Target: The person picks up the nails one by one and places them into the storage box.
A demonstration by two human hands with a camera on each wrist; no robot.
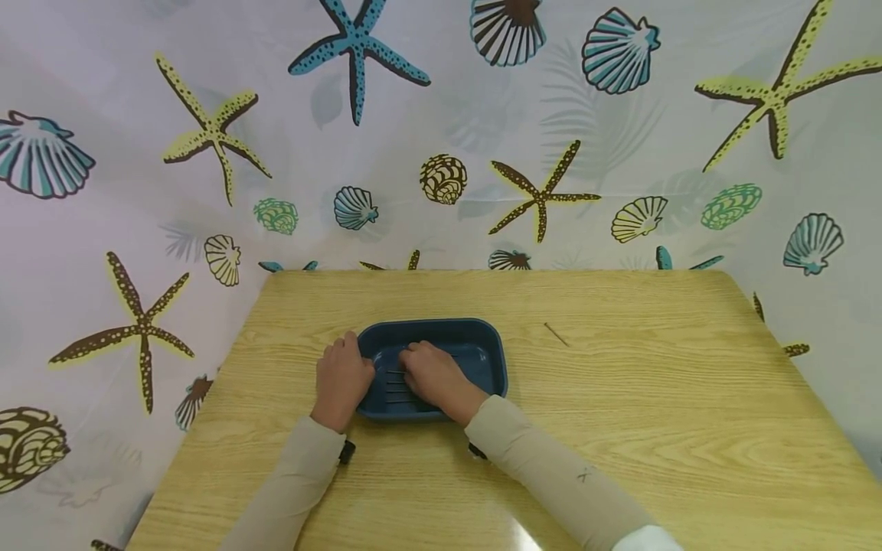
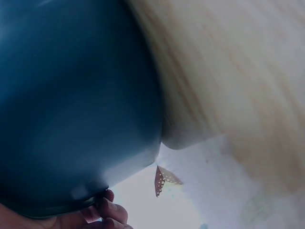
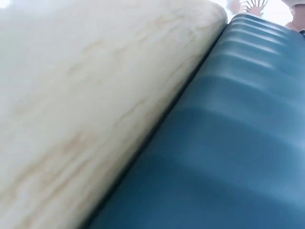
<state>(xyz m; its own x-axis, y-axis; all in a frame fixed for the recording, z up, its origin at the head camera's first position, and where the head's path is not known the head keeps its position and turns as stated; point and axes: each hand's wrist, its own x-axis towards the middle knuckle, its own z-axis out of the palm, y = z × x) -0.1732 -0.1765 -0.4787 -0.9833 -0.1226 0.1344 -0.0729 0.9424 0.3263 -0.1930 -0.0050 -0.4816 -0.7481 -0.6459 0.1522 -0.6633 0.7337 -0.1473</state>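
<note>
A dark blue tray with rounded corners sits on the table in the head view. My left hand grips its left rim; in the left wrist view the fingers curl over the edge of the tray. Inside the tray is my right hand, its fingers bent downward and the fingertips hidden. Several thin dark nails lie side by side on the tray floor, left of and below that hand. Whether the fingers pinch one cannot be seen. The right wrist view shows the tray's ribbed outer wall.
A single nail lies on the wooden table, to the right of the tray. Behind the table and at its sides hangs a white curtain printed with starfish and shells.
</note>
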